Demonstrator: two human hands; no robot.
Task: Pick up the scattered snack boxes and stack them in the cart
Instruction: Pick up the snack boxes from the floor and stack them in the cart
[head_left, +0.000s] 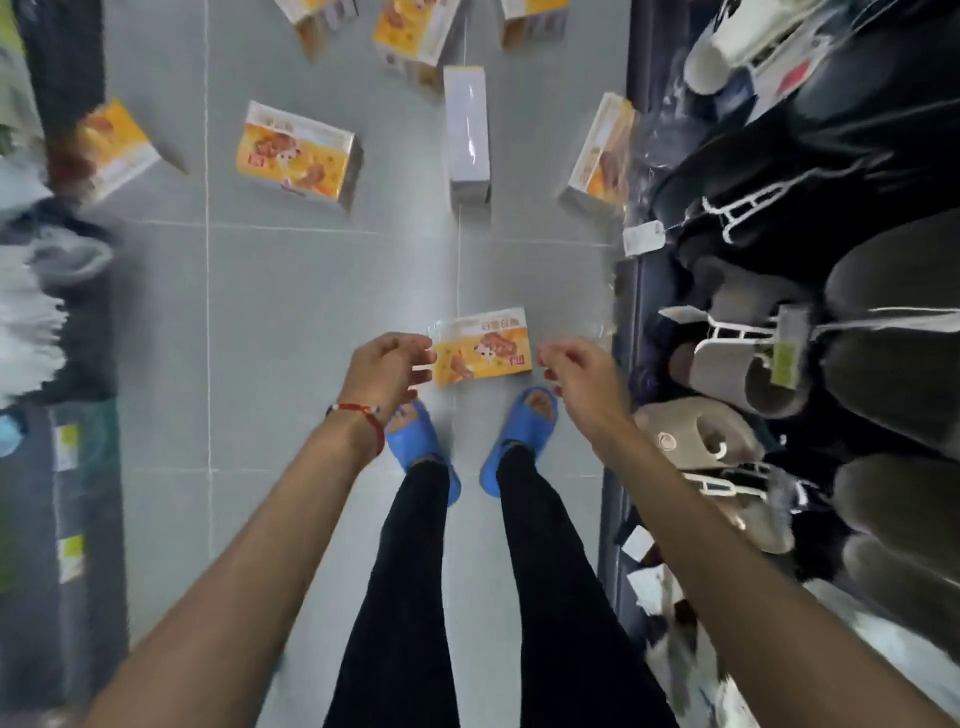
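Nearest snack box (483, 347) lies flat on the grey tile floor (260, 322), printed face up, just ahead of the person's toes and directly between the two hands. Its long axis runs side to side, hand to hand, right end tipped slightly away from the person. Left hand (387, 366) is off the left short end, fingertips at or overlapping that edge in view; cannot tell whether they touch it or how high the hand is. Right hand (576, 374) is off the right short end with a small gap showing, so the left looks marginally nearer. Both hands have loosely curled fingers and hold nothing. Judgement: a two-hand clamp on the short ends fits this layout. The box is a thin rectangular carton, orange-yellow cartoon print, with glossy clear film showing at the left corner, so likely slippery. Red string bracelet (363, 415) on the left wrist; blue slides (423, 441) just behind the box. Further up the floor are more cartons: a printed one (298, 153), a plain white-faced one (467, 132) lying lengthwise away from the person, and one leaning at the floor's right edge (602, 156) against the slipper rack (727, 364). More boxes sit at the far edge. No cart in view.
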